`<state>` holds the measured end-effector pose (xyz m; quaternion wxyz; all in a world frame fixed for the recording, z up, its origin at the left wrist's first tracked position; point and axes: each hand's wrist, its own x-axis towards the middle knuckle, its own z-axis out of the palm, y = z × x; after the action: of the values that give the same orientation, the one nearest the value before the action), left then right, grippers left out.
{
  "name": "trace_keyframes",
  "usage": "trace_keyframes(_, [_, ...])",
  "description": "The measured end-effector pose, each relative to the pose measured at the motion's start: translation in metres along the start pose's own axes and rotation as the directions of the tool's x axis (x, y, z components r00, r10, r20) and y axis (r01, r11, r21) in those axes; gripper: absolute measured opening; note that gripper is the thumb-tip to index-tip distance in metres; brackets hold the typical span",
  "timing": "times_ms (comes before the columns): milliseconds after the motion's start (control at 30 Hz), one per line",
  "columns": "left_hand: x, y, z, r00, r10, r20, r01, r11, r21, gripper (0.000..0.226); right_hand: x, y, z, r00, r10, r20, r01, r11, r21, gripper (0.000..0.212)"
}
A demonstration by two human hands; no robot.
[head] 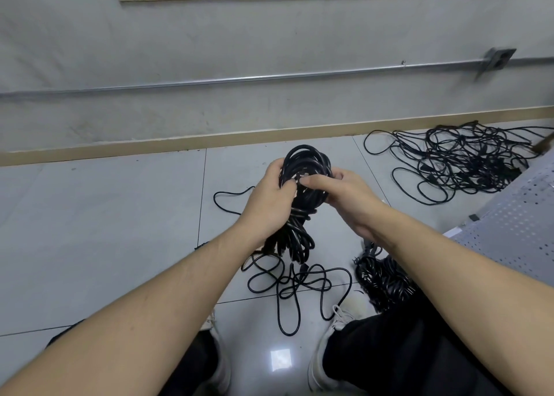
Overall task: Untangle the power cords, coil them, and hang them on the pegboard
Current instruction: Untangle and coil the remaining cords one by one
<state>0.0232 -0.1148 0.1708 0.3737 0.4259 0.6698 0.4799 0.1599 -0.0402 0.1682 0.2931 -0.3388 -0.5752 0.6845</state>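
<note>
Grey tiled floor (120,215) ran to plain wall. Black cord bundle (305,185) was held above floor, its tail hanging into loose loops (299,278) between shoes. Left hand (266,203) gripped bundle, fingers curled round; right hand (344,191) pinched coil's side. Tangled pile (455,158) lay far right, beside pegboard (509,224).

Pegboard (515,230) cut off at right edge; second coil (383,278) partly hidden behind right forearm; plug details unreadable.
</note>
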Motion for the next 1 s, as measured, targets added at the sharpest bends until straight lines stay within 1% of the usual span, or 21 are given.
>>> trace_keyframes(67, [0.0, 0.002, -0.002, 0.999, -0.046, 0.029, 0.051, 0.981, -0.19, 0.03, 0.0, -0.001, -0.003, 1.0, -0.002, 0.029, 0.001, 1.0, 0.023, 0.026])
trace_keyframes(100, [0.0, 0.004, -0.003, 0.996, -0.066, 0.053, 0.079, 0.954, -0.289, 0.028, -0.001, -0.002, -0.004, 0.999, 0.01, 0.046, -0.011, 1.0, 0.027, 0.027])
trace_keyframes(167, [0.001, 0.006, -0.006, 0.992, -0.095, 0.087, 0.123, 0.903, -0.411, 0.031, -0.001, -0.003, -0.006, 0.997, 0.041, 0.064, -0.044, 0.998, 0.043, 0.026])
trace_keyframes(233, [0.004, 0.003, -0.006, 0.987, -0.126, 0.097, 0.157, 0.876, -0.457, 0.033, -0.001, -0.001, -0.002, 0.998, 0.062, 0.025, -0.064, 0.995, 0.075, 0.02])
trace_keyframes(300, [0.005, 0.0, -0.004, 0.983, -0.16, 0.084, 0.181, 0.85, -0.495, 0.033, 0.001, 0.001, 0.006, 0.994, 0.078, -0.076, -0.07, 0.992, 0.105, 0.014])
trace_keyframes(367, [0.006, -0.003, -0.002, 0.981, -0.184, 0.06, 0.187, 0.824, -0.534, 0.034, 0.004, 0.001, 0.012, 0.985, 0.078, -0.155, -0.064, 0.994, 0.094, 0.028])
trace_keyframes(400, [0.006, -0.003, -0.002, 0.982, -0.183, 0.05, 0.18, 0.816, -0.549, 0.035, 0.005, 0.001, 0.012, 0.984, 0.055, -0.171, -0.044, 0.997, 0.065, 0.035])
trace_keyframes(433, [0.006, -0.004, -0.001, 0.983, -0.181, 0.041, 0.172, 0.806, -0.566, 0.037, 0.006, 0.003, 0.012, 0.984, 0.023, -0.178, -0.019, 1.0, 0.025, 0.037])
trace_keyframes(567, [0.007, -0.005, 0.003, 0.983, -0.186, 0.008, 0.152, 0.777, -0.611, 0.047, 0.008, 0.009, 0.009, 0.979, -0.111, -0.172, 0.088, 0.986, -0.138, 0.024])
trace_keyframes(600, [0.006, -0.005, 0.005, 0.983, -0.185, 0.002, 0.147, 0.778, -0.61, 0.049, 0.01, 0.012, 0.008, 0.968, -0.178, -0.177, 0.136, 0.965, -0.224, 0.025])
trace_keyframes(633, [0.006, -0.006, 0.006, 0.982, -0.188, -0.007, 0.145, 0.781, -0.608, 0.049, 0.012, 0.015, 0.007, 0.946, -0.269, -0.182, 0.198, 0.921, -0.335, 0.029])
trace_keyframes(667, [0.006, -0.006, 0.006, 0.98, -0.196, -0.021, 0.144, 0.785, -0.602, 0.047, 0.013, 0.017, 0.004, 0.915, -0.364, -0.172, 0.254, 0.853, -0.456, 0.033])
trace_keyframes(733, [0.008, -0.008, 0.007, 0.975, -0.215, -0.058, 0.139, 0.79, -0.598, 0.044, 0.014, 0.019, 0.002, 0.857, -0.505, -0.099, 0.327, 0.683, -0.653, 0.031])
trace_keyframes(767, [0.01, -0.01, 0.008, 0.973, -0.217, -0.081, 0.129, 0.8, -0.586, 0.043, 0.013, 0.02, 0.001, 0.846, -0.531, -0.057, 0.341, 0.619, -0.707, 0.028])
trace_keyframes(800, [0.011, -0.011, 0.008, 0.971, -0.213, -0.106, 0.118, 0.818, -0.563, 0.042, 0.011, 0.02, 0.002, 0.849, -0.528, -0.023, 0.345, 0.588, -0.731, 0.028])
trace_keyframes(867, [0.015, -0.013, 0.007, 0.968, -0.21, -0.134, 0.115, 0.853, -0.509, 0.039, 0.007, 0.017, 0.006, 0.871, -0.49, 0.028, 0.348, 0.578, -0.738, 0.033])
trace_keyframes(933, [0.017, -0.016, 0.005, 0.968, -0.232, -0.095, 0.156, 0.856, -0.493, 0.039, 0.006, 0.014, 0.009, 0.875, -0.482, 0.055, 0.347, 0.542, -0.765, 0.04])
trace_keyframes(1000, [0.019, -0.017, 0.002, 0.965, -0.258, -0.048, 0.202, 0.845, -0.495, 0.045, 0.007, 0.013, 0.009, 0.87, -0.488, 0.066, 0.331, 0.48, -0.812, 0.04])
